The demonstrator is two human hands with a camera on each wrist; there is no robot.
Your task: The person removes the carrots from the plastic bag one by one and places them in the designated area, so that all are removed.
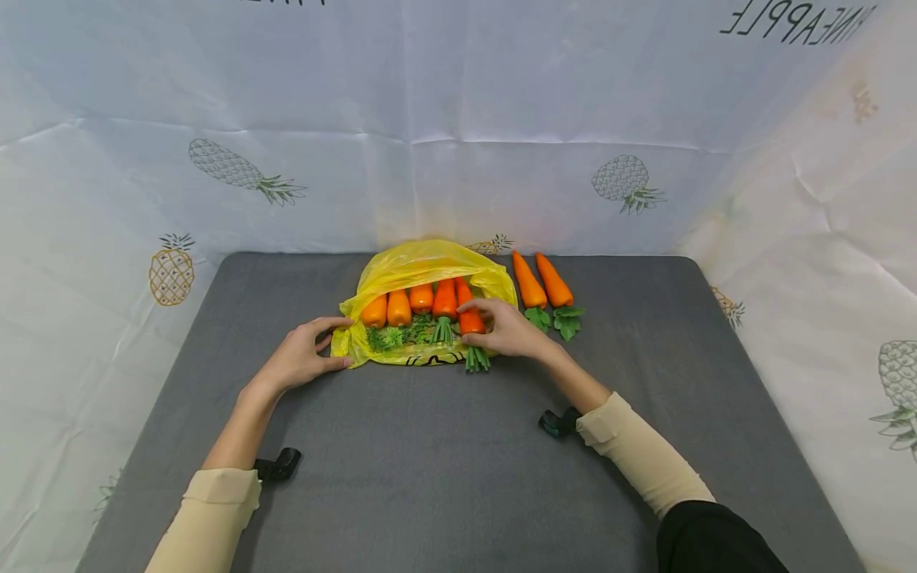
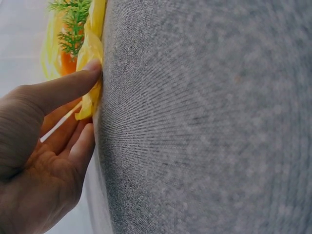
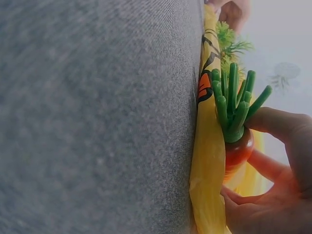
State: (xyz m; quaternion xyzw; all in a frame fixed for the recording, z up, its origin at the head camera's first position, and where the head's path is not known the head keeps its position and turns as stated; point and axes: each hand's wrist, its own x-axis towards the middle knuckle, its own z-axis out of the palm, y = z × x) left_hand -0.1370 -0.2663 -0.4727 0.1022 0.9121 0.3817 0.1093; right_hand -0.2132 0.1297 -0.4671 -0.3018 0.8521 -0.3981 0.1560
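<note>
A yellow plastic bag [image 1: 437,259] lies with its mouth facing the person, several toy carrots [image 1: 399,309] side by side inside, green tops toward the opening. My left hand [image 1: 304,350] holds the bag's left edge, thumb [image 2: 87,75] on the near side and fingers around the other side. With thumb and fingers, my right hand [image 1: 510,328] grips the rightmost carrot [image 1: 470,320]; its short green stems [image 3: 235,109] stick out over the bag's front rim. The tip of that carrot is inside the bag, and part of its body is hidden behind the fingers.
Two more orange carrots [image 1: 528,280] with leafy tops lie on the grey table [image 1: 430,469] just right of the bag. Behind the table hangs a white cloth [image 1: 458,191] with pineapple prints. Black wrist cameras [image 1: 279,464] sit on both forearms.
</note>
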